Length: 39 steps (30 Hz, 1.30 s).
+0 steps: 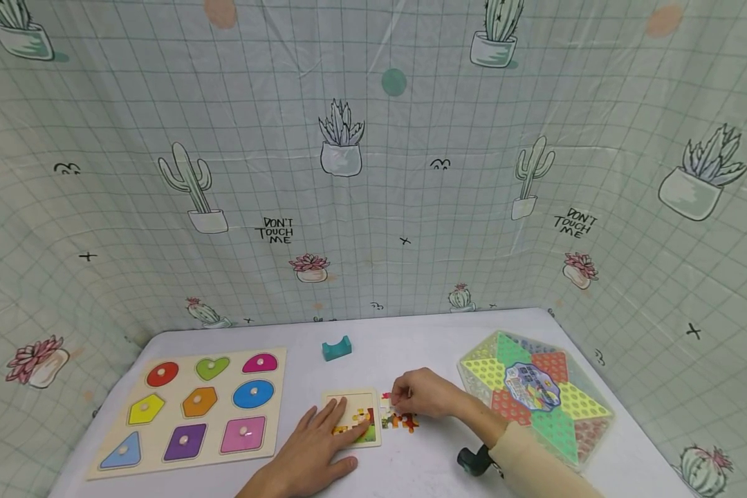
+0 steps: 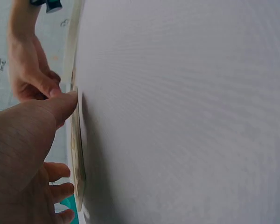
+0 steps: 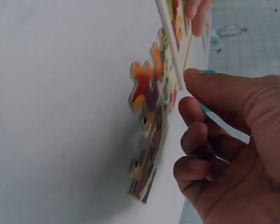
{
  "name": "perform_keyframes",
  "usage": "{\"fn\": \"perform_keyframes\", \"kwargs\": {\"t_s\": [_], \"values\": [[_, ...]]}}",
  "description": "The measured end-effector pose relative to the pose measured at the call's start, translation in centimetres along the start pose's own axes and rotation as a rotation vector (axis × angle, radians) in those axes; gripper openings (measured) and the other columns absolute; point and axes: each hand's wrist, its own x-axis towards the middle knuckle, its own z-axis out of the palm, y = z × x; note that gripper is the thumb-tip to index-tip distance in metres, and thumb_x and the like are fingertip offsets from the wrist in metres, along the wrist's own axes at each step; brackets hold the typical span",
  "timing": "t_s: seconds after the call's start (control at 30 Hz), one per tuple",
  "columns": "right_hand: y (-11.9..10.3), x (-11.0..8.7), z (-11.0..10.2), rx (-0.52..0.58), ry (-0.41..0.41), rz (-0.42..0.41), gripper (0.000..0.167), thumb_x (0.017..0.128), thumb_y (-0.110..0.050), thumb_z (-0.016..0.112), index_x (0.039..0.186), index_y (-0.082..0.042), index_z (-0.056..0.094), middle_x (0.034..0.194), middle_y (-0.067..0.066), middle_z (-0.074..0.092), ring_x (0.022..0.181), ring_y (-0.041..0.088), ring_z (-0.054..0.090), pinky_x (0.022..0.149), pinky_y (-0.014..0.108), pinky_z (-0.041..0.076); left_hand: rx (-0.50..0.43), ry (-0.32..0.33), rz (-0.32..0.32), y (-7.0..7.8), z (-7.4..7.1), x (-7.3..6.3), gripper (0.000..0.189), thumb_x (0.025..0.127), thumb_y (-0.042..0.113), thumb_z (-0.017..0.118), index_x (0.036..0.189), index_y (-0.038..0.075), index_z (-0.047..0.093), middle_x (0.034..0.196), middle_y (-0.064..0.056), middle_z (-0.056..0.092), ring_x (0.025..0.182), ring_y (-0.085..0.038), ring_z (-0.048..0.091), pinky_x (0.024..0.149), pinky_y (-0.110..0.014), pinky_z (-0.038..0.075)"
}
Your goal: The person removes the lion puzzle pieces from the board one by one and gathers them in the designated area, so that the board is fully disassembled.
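A small wooden puzzle tray [image 1: 362,397] lies flat on the white table, with joined picture pieces [image 1: 367,434] at its lower right. My left hand [image 1: 311,443] rests over its left part, fingers spread and the index reaching across to those pieces. Just right of the tray lie several loose jigsaw pieces [image 1: 406,420], among them an orange-red one [image 3: 143,84]. Above them hovers my right hand [image 1: 425,393], thumb and index tips apart in the right wrist view, its other fingers loosely bent. No piece shows between these fingertips.
On the left lies a wooden shape board [image 1: 225,384] with colored knobbed pieces. A teal curved block [image 1: 337,348] stands behind the tray. At right is a hexagonal game board [image 1: 535,387], partly behind the right forearm. A dark device [image 1: 474,460] sits at that forearm. Patterned cloth [image 1: 373,207] hangs behind.
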Motion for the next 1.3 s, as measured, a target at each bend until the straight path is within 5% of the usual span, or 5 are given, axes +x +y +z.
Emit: {"fn": "perform_keyframes", "kwargs": {"t_s": [0.17, 0.6, 1.3], "values": [[-1.1, 0.9, 0.7, 0.032, 0.011, -0.014, 0.002, 0.090, -0.012, 0.074, 0.092, -0.012, 0.073, 0.073, -0.010, 0.062, 0.060, 0.003, 0.055, 0.057, 0.021, 0.049, -0.009, -0.026, -0.006, 0.2, -0.1, -0.1, 0.059, 0.093, 0.056, 0.061, 0.149, 0.049, 0.043, 0.165, -0.011, 0.028, 0.152, -0.035, 0.021, 0.119, -0.065, 0.017], [-2.6, 1.9, 3.0, -0.127, 0.011, -0.081, 0.024, 0.090, -0.020, 0.076, 0.113, -0.013, 0.077, 0.100, -0.010, 0.064, 0.079, 0.000, 0.051, 0.073, 0.018, 0.047, 0.042, -0.054, 0.035, -0.4, 0.1, -0.5, 0.056, 0.094, 0.060, 0.057, 0.148, 0.046, 0.046, 0.164, -0.011, 0.029, 0.152, -0.033, 0.022, 0.116, -0.066, 0.021], [-3.0, 1.7, 3.8, -0.204, 0.044, -0.095, 0.023, 0.089, -0.021, 0.077, 0.111, -0.016, 0.076, 0.100, -0.011, 0.061, 0.085, 0.000, 0.053, 0.081, 0.023, 0.050, 0.034, -0.083, 0.012, -0.3, 0.2, -0.8, 0.056, 0.095, 0.061, 0.053, 0.149, 0.047, 0.044, 0.167, -0.009, 0.023, 0.154, -0.031, 0.015, 0.119, -0.066, 0.015]]}}
